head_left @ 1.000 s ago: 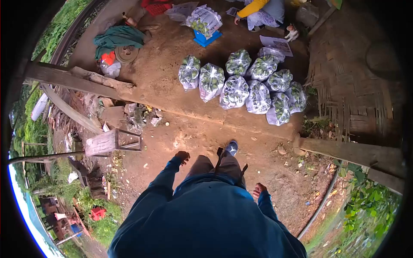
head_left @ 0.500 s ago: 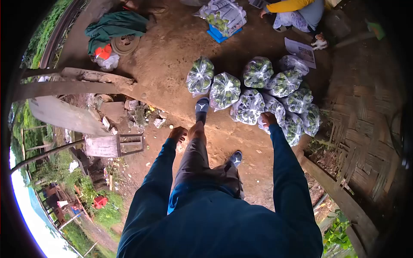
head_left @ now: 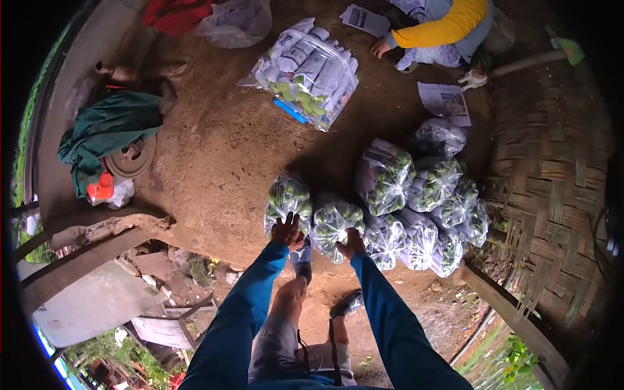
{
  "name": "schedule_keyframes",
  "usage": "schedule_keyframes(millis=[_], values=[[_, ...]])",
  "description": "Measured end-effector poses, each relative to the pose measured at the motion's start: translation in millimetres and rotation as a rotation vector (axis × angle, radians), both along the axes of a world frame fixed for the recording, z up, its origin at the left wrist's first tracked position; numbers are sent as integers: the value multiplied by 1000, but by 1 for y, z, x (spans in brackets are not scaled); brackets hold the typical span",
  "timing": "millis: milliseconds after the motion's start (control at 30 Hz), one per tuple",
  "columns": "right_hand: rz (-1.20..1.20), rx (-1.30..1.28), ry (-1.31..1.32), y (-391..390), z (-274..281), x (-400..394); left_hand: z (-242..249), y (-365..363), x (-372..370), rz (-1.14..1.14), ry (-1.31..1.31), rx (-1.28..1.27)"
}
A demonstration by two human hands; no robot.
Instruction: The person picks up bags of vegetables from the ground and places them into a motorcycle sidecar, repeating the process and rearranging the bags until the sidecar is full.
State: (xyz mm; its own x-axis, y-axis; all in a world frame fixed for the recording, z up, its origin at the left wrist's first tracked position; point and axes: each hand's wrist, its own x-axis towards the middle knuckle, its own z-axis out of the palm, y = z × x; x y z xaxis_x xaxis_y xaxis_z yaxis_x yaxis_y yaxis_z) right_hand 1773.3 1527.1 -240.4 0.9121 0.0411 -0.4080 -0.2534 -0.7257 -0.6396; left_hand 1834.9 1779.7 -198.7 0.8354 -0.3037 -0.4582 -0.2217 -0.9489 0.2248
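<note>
In the head view, my left hand (head_left: 288, 232) is over the lower front of the leftmost clear plastic bag (head_left: 287, 195), its fingers spread. The bag stands on the dirt floor and holds green produce. My right hand (head_left: 351, 243) is at the right edge of the neighbouring plastic bag (head_left: 333, 224), thumb and fingers apart around its side. It seems to touch the plastic, though its far fingertips are partly hidden. Green produce shows through this bag too. A third bag (head_left: 385, 237) stands just right of my right hand.
Several more filled bags (head_left: 432, 184) cluster at the right, beside a woven wall (head_left: 543, 214). A large bag with newspaper (head_left: 315, 62) sits ahead on a blue base. Someone in a yellow sleeve (head_left: 448, 26) crouches at the top right, near a small cat (head_left: 473, 79).
My left hand has moved forward onto the leftmost bag. My right hand has shifted left, from the right-hand cluster to the second bag. The view has moved forward.
</note>
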Motion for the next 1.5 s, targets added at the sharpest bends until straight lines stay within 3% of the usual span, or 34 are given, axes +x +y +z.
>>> schedule_keyframes(millis=[133, 167, 200, 267, 400, 467, 533, 567, 600, 667, 733, 800, 833, 867, 933, 967, 1033, 1167, 1267, 1333, 1400, 1500], values=[[-76, 70, 107, 4, -21, 6, -20, 6, -8, -70, -14, 18], [-59, 2, -15, 6, -26, 1, -21, 7, -11, -95, -28, 25], [-65, 5, -8, 10, -14, 1, -19, 7, -12, -123, -42, 33], [68, -134, 243, 17, 25, 6, -19, 14, -5, -128, -32, -16], [102, -195, 192, 23, 20, 6, -16, 22, 12, -178, 86, -119], [77, -163, 174, 18, 18, 10, -17, 23, 15, -129, 134, -206], [-19, 14, 10, 7, 4, 10, -52, 35, -1, -127, 100, -314], [-18, 5, 25, 6, 6, 8, -85, 43, -14, 16, 75, -537], [57, -67, -127, 5, -5, -4, -102, 43, -21, 168, 50, -755], [242, -294, 267, 9, 42, 11, -61, 40, -16, 298, 217, -701], [311, -390, 184, 9, 12, 0, -32, 34, -8, 266, 206, -565], [430, -566, -40, 14, 0, 3, -10, 21, 1, 183, -162, -563], [420, -611, -158, 17, -8, 6, -11, 18, -1, 190, -189, -509], [366, -585, -250, 18, -15, 9, -14, 15, -2, 210, -184, -485], [442, -540, 61, 24, -15, 21, -1, 2, 0, 351, -72, -347], [443, -534, 56, 26, -16, 21, -5, 2, -1, 399, -3, -360], [555, -682, -81, 27, -25, 14, -7, -1, 0, 394, -11, -348], [789, -549, -362, 4, -7, 15, -13, 8, -3, 321, -58, -360], [697, -598, -487, 4, -10, 17, -9, 6, 1, 489, 71, -330], [702, -663, -450, 11, -11, 17, -8, 3, -3, 523, 42, -403], [742, -567, -26, 17, -12, 17, -16, 3, -5, 509, 29, -412], [719, -461, -137, 12, -32, 13, -27, 5, -6, 450, -1, -418]])
